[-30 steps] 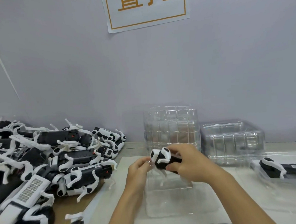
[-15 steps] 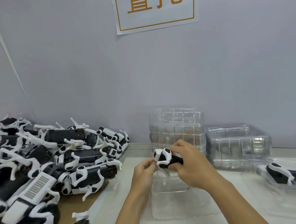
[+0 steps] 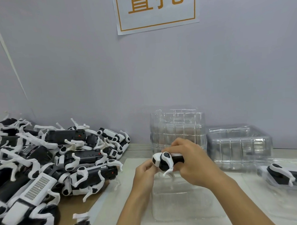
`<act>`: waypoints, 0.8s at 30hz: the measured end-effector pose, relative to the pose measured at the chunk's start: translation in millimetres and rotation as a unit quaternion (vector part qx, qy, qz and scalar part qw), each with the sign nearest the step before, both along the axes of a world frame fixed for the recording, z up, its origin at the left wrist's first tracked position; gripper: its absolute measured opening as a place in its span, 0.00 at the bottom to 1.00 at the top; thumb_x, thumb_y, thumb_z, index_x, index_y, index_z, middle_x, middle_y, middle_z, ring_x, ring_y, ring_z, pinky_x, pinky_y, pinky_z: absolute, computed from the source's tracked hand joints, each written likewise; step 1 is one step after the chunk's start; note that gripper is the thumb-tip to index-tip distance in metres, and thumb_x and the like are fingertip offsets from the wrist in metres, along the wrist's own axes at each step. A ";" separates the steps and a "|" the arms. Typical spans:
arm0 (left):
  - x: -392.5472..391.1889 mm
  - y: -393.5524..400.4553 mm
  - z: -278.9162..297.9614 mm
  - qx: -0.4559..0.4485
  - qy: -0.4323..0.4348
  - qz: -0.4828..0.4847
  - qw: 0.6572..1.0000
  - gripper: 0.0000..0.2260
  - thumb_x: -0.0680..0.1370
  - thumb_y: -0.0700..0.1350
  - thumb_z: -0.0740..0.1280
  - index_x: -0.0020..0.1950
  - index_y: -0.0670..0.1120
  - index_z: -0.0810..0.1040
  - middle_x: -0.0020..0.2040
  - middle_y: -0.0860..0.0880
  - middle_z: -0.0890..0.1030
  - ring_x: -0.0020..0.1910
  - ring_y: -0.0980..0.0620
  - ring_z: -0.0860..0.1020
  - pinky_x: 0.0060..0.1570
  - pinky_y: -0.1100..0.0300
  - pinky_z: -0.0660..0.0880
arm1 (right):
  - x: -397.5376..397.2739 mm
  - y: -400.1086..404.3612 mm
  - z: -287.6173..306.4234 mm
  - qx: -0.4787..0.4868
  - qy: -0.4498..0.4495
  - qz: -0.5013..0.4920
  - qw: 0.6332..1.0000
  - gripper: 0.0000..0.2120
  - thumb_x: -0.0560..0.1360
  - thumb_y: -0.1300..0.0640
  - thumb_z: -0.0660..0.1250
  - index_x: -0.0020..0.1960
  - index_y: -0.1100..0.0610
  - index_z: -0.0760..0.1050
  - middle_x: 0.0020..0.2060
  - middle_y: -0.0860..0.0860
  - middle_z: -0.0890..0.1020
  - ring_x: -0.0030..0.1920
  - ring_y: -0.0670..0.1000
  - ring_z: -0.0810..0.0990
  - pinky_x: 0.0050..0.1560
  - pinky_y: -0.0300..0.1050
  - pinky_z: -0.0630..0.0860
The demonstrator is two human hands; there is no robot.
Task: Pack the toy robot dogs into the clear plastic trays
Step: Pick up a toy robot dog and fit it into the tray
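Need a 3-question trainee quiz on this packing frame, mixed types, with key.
1. True or false: the toy robot dog in the person's grip already sits in the clear tray on the table.
2. Multiple choice: the pile of unpacked robot dogs lies A) at the person's left, B) at the person's right, C) behind the stacks of empty trays.
3. Fill in: the right hand grips the dog's body while the ____ hand pinches its head end.

Key: 1 false, it is held above the tray. 2 A. 3 left.
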State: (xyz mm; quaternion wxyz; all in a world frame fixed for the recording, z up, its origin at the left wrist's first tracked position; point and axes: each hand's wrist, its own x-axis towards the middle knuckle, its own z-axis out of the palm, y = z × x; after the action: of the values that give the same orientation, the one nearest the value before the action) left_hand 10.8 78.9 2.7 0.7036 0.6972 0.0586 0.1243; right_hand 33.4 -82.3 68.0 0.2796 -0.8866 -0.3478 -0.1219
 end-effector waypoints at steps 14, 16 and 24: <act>-2.2 -0.4 4.6 -0.007 0.001 -0.008 1.000 0.11 0.73 0.35 0.65 0.48 0.43 0.86 0.51 0.38 0.85 0.52 0.41 0.82 0.55 0.48 0.75 | 2.4 -2.8 -1.9 0.024 0.070 0.013 0.997 0.17 0.69 0.61 0.74 0.47 0.40 0.80 0.46 0.42 0.75 0.48 0.44 0.75 0.53 0.51 0.75; -2.7 -0.3 4.4 -0.008 0.003 -0.010 1.000 0.11 0.72 0.35 0.65 0.48 0.43 0.86 0.50 0.39 0.85 0.56 0.39 0.82 0.58 0.47 0.76 | 2.3 -1.8 -0.7 0.001 0.043 0.003 0.999 0.16 0.69 0.61 0.73 0.46 0.40 0.80 0.45 0.41 0.74 0.49 0.44 0.74 0.53 0.51 0.74; -5.7 -1.0 6.8 -0.020 0.006 -0.022 1.000 0.14 0.66 0.40 0.66 0.47 0.45 0.87 0.49 0.41 0.86 0.52 0.43 0.83 0.54 0.50 0.78 | 4.5 -0.9 -7.1 0.008 0.049 -0.008 0.999 0.17 0.68 0.60 0.75 0.51 0.40 0.81 0.45 0.41 0.75 0.48 0.44 0.75 0.51 0.48 0.75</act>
State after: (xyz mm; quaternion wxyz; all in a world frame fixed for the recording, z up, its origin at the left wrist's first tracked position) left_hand 5.1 77.9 9.6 0.7198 0.6845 0.0501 0.1037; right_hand 37.9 -83.2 60.9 0.3024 -0.8919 -0.3259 -0.0834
